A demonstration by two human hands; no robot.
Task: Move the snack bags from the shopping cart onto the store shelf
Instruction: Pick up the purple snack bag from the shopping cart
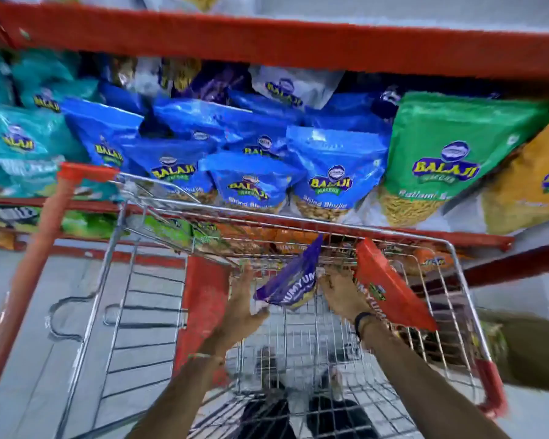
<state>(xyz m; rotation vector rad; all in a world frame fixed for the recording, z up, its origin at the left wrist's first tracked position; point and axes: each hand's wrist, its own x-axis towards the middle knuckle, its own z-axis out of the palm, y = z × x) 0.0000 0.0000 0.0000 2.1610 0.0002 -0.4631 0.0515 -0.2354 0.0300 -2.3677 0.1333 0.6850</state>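
Head cam, 2 hands in cart [463, 280], L fingers [244, 280] spread beside 1 purple bag [290, 285], R fingers [333, 280] gripping 1 red bag [390, 286].

Both bare forearms reach forward and down, side by side. The left hand [244, 307] is spread, fingers extended. The right hand [341, 293], a dark band at its wrist, curls its fingers downward.

Pale grey tiled floor [29, 312] at 8 o'clock, thin dark joints, soft sheen from even overhead light. Red metal shelf rail [267, 42] spans 12 o'clock; second red shelf edge [476, 240] at 3 o'clock. Brown cardboard box [526, 353] on floor at 4 o'clock, blurred.
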